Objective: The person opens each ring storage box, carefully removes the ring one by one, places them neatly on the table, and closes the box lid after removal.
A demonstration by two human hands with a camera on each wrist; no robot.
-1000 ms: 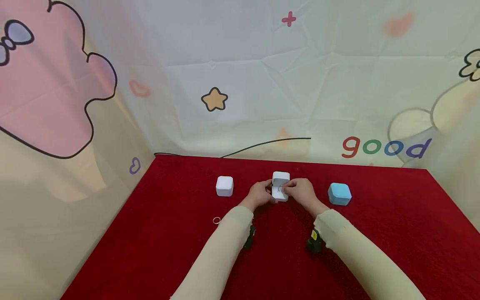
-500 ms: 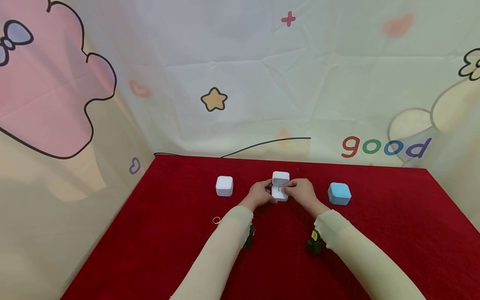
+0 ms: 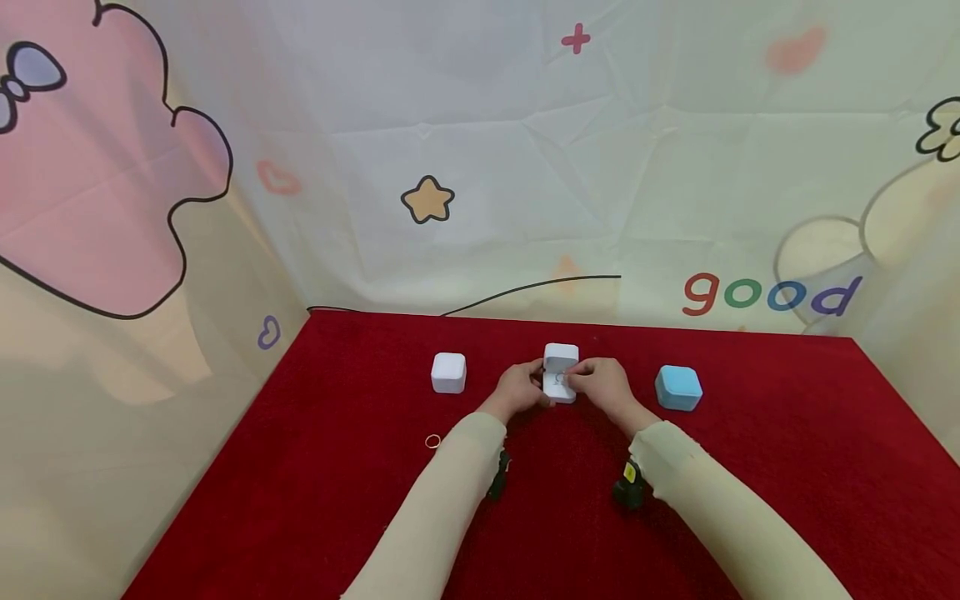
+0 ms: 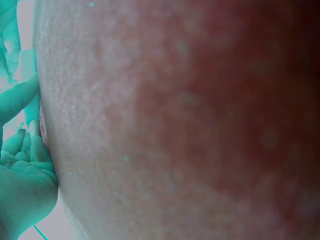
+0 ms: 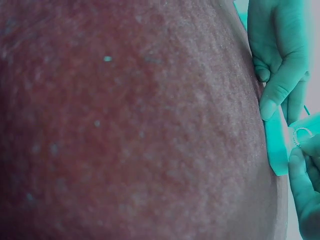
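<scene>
An open white ring box (image 3: 561,353) stands on the red cloth in the head view, its lid raised at the back. My left hand (image 3: 517,388) grips the box by its left side, thumb at the front. From the right, my right hand (image 3: 604,385) reaches in and pinches a small ring at the box's insert. The right wrist view shows that ring (image 5: 294,135) with a beaded-looking band, upright between thumb and finger. How deep it sits in the insert cannot be told. In the left wrist view, the left hand (image 4: 27,190) appears only along the left edge.
A closed white box (image 3: 449,372) stands left of the hands, a closed light-blue box (image 3: 678,388) to the right. Near the left forearm lies a thin gold-coloured ring (image 3: 427,441). The red cloth (image 3: 315,467) ends at a printed curtain (image 3: 495,167) behind.
</scene>
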